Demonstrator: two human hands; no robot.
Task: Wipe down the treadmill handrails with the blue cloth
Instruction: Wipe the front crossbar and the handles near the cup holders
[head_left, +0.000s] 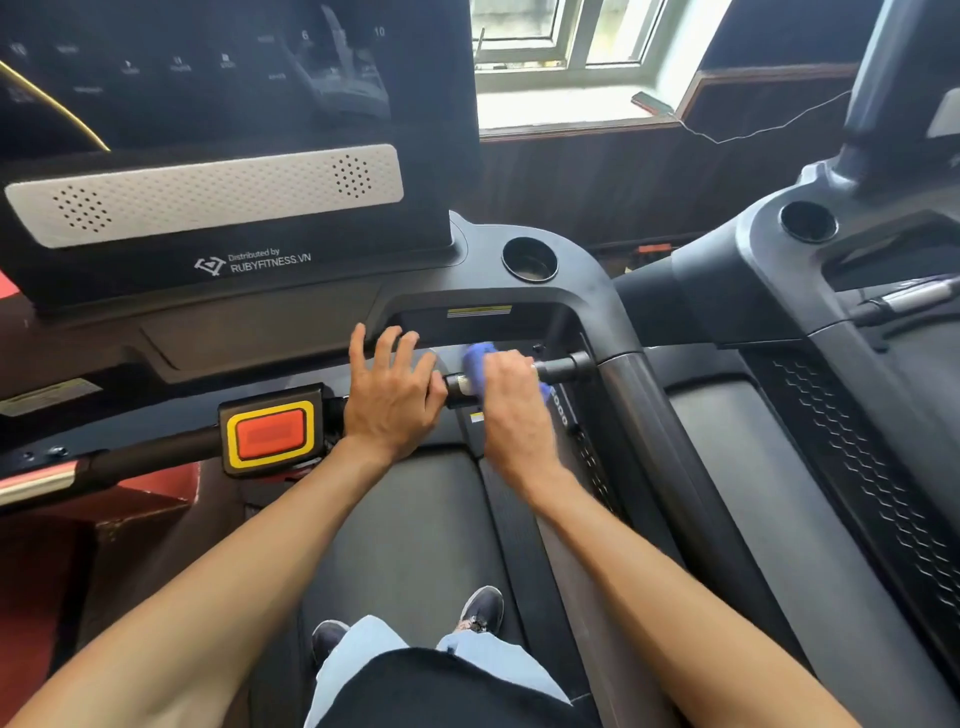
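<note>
The treadmill's front crossbar handrail (563, 367) runs left to right below the console, black with a silver sensor section. My right hand (511, 400) is closed around it with the blue cloth (478, 356) wrapped under the fingers; only bits of cloth show above and to the right of the hand. My left hand (392, 392) rests on the bar just left of it, thumb hooked around the rail and fingers spread up against the console edge. The right side handrail (631, 395) slopes down toward me.
A red and yellow stop button (270, 434) sits on the bar at left. The console screen (208, 78) and a cup holder (530, 260) are above. A second treadmill (831, 338) stands to the right. My feet are on the belt (415, 519).
</note>
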